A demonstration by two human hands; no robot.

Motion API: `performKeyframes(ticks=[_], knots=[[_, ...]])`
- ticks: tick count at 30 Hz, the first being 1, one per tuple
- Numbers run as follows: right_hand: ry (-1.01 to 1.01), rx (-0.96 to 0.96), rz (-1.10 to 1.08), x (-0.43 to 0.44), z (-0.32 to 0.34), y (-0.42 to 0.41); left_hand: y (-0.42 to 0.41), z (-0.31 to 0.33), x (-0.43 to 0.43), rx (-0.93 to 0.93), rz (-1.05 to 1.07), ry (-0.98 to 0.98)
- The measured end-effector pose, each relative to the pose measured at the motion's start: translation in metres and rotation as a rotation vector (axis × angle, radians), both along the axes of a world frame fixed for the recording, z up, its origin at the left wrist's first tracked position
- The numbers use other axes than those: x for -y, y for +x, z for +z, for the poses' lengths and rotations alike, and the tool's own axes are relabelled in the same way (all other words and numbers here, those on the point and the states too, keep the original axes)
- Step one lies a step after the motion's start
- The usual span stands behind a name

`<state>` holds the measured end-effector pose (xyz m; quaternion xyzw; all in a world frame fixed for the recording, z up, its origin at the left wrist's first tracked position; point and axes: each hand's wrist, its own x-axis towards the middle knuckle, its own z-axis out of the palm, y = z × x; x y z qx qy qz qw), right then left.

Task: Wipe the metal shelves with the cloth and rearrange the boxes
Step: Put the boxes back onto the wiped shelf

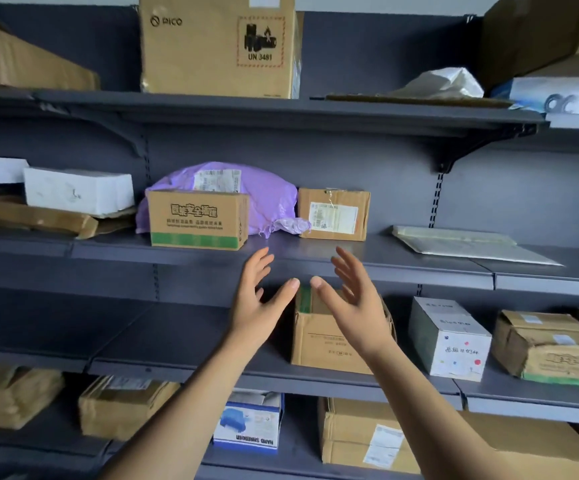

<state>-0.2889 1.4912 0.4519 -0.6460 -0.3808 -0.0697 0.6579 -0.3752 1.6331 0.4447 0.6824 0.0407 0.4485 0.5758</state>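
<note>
Dark grey metal shelves [367, 259] fill the view. My left hand [258, 299] and my right hand [354, 299] are raised side by side with fingers spread, palms facing each other, holding nothing, in front of the middle shelf's front edge. On that shelf stand a cardboard box with a green stripe [198, 220], a purple plastic parcel [264, 195] behind it and a small labelled cardboard box [333, 213] to the right. An open cardboard box [326, 341] on the shelf below is partly hidden by my right hand. No cloth is in view.
The top shelf carries a tall PICO carton [218, 46] and a white plastic bag [444, 83]. A white box [78, 190] sits at middle left, a flat padded envelope [465, 244] at middle right. Lower shelves hold a white box [451, 337], brown boxes [551, 348] and a blue-and-white box [250, 420].
</note>
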Motion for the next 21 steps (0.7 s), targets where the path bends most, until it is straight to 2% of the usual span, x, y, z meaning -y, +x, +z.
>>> performKeyframes(ticks=[5,12,17,21], knots=[[0.058,0.03,0.027,-0.056,0.032,0.007,-0.002,0.03,-0.056,0.07,0.007,0.036],[0.127,0.041,0.078,-0.16,0.075,0.016,-0.006,0.075,-0.177,0.176,0.148,0.17],[0.119,0.035,0.03,-0.223,0.089,0.024,-0.006,0.091,-0.244,0.184,0.275,0.344],[0.113,0.01,-0.003,-0.256,0.091,0.034,0.003,0.097,-0.287,0.118,0.351,0.291]])
